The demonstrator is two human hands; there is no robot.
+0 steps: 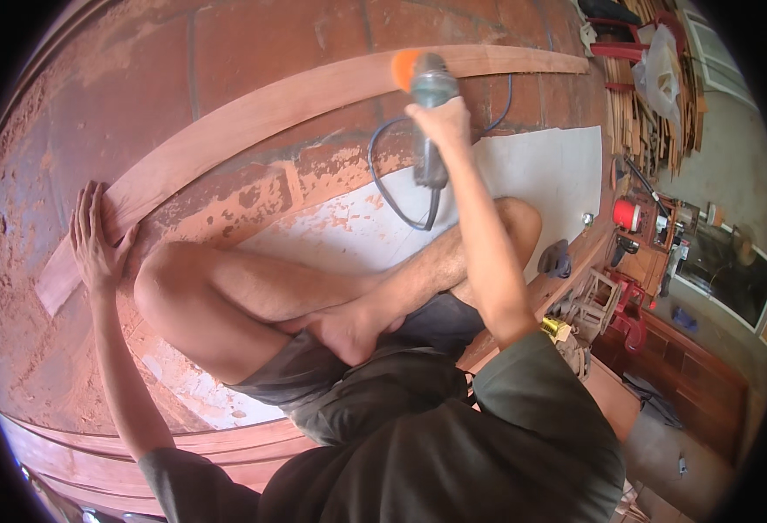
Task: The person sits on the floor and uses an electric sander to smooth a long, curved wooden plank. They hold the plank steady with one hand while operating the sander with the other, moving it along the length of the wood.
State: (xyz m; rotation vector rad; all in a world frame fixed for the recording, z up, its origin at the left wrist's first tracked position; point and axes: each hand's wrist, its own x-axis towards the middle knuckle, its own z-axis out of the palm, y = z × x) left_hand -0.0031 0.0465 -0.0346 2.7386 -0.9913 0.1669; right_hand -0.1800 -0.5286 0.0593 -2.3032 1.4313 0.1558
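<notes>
A long, pale reddish wooden plank lies across the floor in front of me; it looks curved in this view. My left hand rests on the plank near its left end, fingers spread and pressed flat on the wood. Closed around the body of an angle grinder is my right hand. The grinder's orange disc is over the plank, right of its middle, and looks blurred. Whether the disc touches the wood I cannot tell. A dark cord loops from the grinder's rear end.
Reddish floor tiles carry sawdust. A white sheet lies under my crossed legs. Stacked wood strips, a plastic bag, a red spool and several tools stand at the right. More planks lie behind me at the left.
</notes>
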